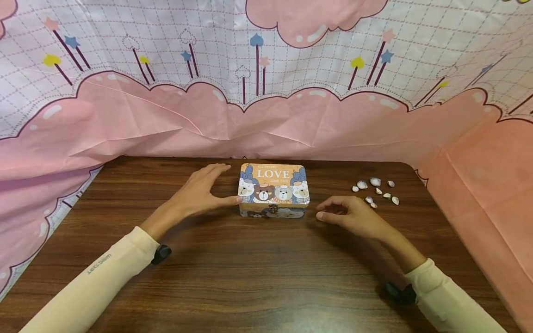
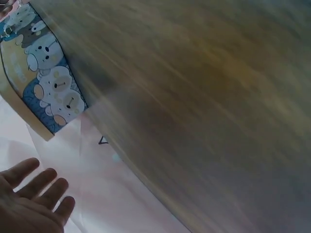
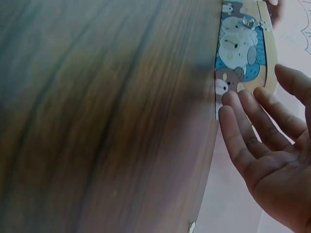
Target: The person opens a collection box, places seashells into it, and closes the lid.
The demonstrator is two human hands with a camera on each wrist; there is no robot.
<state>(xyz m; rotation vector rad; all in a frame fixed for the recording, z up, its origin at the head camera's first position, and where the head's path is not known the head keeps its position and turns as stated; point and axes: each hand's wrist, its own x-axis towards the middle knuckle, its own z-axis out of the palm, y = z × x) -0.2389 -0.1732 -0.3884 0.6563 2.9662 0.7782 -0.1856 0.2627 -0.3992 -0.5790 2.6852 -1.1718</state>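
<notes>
1. Box (image 1: pixel 272 184) sits mid-counter (image 1: pixel 250 273), toward the back edge, lid down; I can read LOVE on top w/ cartoon bears below, & a small metal latch (image 1: pixel 272 209) in front.
2. L hand (image 1: pixel 204 189) is at the box's L end, fingers spread, thumb well apart from them & pointing at the box. Thumb tip is at the lid edge; can't tell from here if it's touching.
3. R hand (image 1: pixel 354 215) is just beside the R end, fingers loosely bent, thumb apart, nothing in its grasp; in head view there's a gap btwn it & the box.
4. Small pale shells (image 1: pixel 375 182), approx. nine, lie scattered beyond the R hand, on the R side of the counter, well apart from the box.
5. Both arms wear cream sleeves (image 1: pixel 97 280), w/ a dark unit (image 1: pixel 161 254) at each wrist.
6. Pink-&-white cloth (image 1: pixel 250 122) w/ cloud print hangs behind & down the sides.
</notes>
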